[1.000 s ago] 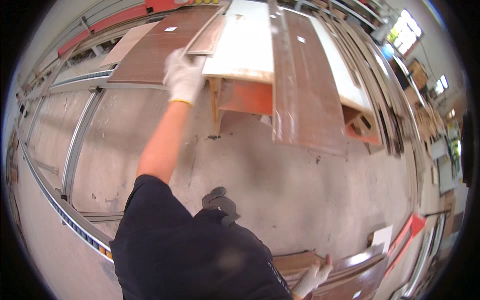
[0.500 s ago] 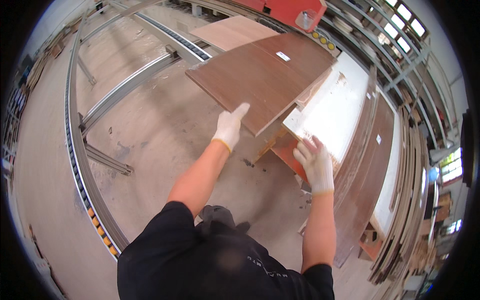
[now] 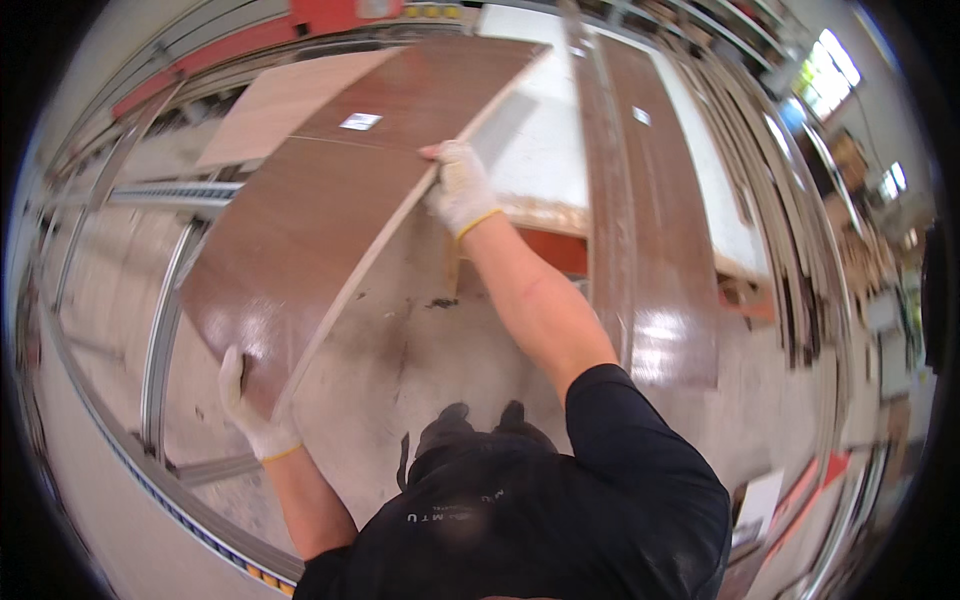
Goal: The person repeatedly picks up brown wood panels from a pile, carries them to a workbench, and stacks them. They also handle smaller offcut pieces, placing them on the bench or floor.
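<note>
A large brown wood panel (image 3: 330,215) with a small white label slants across the left and middle of the view, raised off the floor. My left hand (image 3: 262,415), in a white glove with a yellow cuff, is closed on its near corner. Farther up, my right hand (image 3: 463,185), gloved the same way, grips the long right edge with the fingers hooked over it. The palm sides of both hands are hidden. Under the panel's far left side shows a lighter wood board (image 3: 290,95).
A white-topped table (image 3: 540,130) stands at the far middle. Other brown panels (image 3: 665,250) lie to its right, beside a stack of long wood strips (image 3: 775,200). A metal roller frame (image 3: 160,340) runs along the left. Red machinery (image 3: 330,12) is at the back.
My view has turned to the right. My left hand has taken hold of the panel's near corner, and my right hand has gone from the white table to the panel's edge.
</note>
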Demonstrator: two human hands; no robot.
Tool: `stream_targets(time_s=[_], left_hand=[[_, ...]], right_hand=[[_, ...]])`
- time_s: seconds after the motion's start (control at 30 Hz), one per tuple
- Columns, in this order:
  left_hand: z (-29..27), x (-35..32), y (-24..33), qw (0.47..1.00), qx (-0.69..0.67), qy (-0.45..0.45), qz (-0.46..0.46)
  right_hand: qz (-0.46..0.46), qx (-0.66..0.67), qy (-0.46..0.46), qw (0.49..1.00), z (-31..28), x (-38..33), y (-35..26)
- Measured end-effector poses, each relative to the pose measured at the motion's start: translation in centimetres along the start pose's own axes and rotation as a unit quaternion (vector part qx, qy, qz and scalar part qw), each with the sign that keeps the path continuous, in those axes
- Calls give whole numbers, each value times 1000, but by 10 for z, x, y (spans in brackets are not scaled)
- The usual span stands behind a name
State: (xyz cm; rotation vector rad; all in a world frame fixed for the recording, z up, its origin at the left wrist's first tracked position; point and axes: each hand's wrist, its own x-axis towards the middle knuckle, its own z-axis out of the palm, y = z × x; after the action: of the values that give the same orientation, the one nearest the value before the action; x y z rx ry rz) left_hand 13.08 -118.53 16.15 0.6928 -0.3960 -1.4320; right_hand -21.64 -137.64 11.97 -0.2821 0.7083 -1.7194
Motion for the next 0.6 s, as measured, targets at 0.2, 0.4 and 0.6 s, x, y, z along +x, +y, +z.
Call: stream_targets(time_s=[0.2, 0.4, 0.6], left_hand=[[-84, 52, 2, 984, 6, -178, 18], [19, 110, -76, 949, 219, -200, 110], [213, -5, -223, 877, 232, -421, 24]], right_hand=[[-147, 48, -33, 987, 30, -131, -86], [-411, 59, -62, 908, -17, -300, -202], [-616, 131, 111, 769, -141, -551, -295]])
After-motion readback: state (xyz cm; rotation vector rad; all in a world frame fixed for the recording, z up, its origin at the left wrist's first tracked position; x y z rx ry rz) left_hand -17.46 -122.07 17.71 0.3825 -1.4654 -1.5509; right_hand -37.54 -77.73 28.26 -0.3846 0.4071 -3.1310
